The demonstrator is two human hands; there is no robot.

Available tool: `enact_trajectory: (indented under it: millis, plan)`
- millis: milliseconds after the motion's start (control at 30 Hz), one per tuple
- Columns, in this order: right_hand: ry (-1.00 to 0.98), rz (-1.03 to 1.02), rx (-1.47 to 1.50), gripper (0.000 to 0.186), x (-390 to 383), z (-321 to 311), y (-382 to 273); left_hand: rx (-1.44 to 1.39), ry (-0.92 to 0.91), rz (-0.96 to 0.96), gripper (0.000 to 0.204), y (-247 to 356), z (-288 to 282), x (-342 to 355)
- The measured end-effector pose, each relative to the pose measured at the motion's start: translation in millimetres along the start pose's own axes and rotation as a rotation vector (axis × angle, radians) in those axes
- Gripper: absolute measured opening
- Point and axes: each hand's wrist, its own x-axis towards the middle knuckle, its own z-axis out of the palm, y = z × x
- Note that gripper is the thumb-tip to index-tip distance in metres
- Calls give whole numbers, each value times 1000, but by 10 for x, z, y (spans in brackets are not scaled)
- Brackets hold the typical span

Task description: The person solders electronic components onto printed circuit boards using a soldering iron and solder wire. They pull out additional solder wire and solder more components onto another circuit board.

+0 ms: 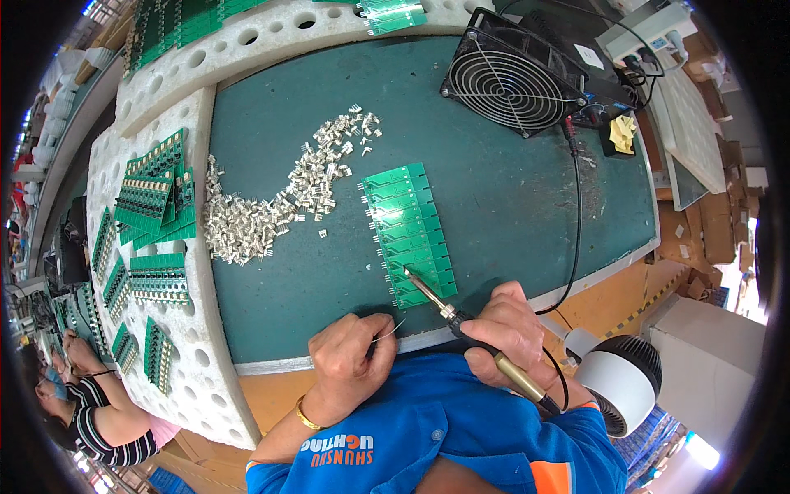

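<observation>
My right hand point(504, 331) is closed round the handle of a soldering iron point(451, 314). The iron's tip points up and left onto the lower part of a green circuit board panel point(418, 218), which lies on the dark green mat. Small white connectors line the panel's left edge. Close to the mat's front edge, my left hand point(352, 350) pinches a thin solder wire point(390, 331), whose free end sticks out toward the iron. To the panel's left spreads a loose pile of small white pin connectors point(247, 224).
White foam slabs point(206, 362) with round holes border the mat, carrying several populated boards point(160, 278). A black fan point(514, 82) stands at the back right, beside a small box with yellow sponge point(622, 134). The iron's black cable point(579, 222) crosses the mat. A co-worker point(107, 403) sits far left.
</observation>
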Motion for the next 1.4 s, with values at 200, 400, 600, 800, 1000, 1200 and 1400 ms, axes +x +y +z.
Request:
enact_trajectory:
  millis: [200,400,600,800,1000,1200,1400]
  plan:
    - [39,-6,11,31,0,81,28,-12,8,-22,10,4,-1,1]
    - [68,74,-62,33,-5,178,25,-26,4,-135,13,50,-54,254]
    - [70,126,-54,33,4,214,40,215,-25,39,16,12,-39,513]
    - [72,103,-51,34,11,192,49,251,-131,53,15,95,-69,676]
    - [96,104,3,34,-6,187,68,330,-224,131,14,97,-113,780]
    - [98,84,10,36,-9,183,74,389,-297,203,16,122,-150,865]
    - [85,87,12,38,-10,180,72,369,-310,249,16,95,-158,893]
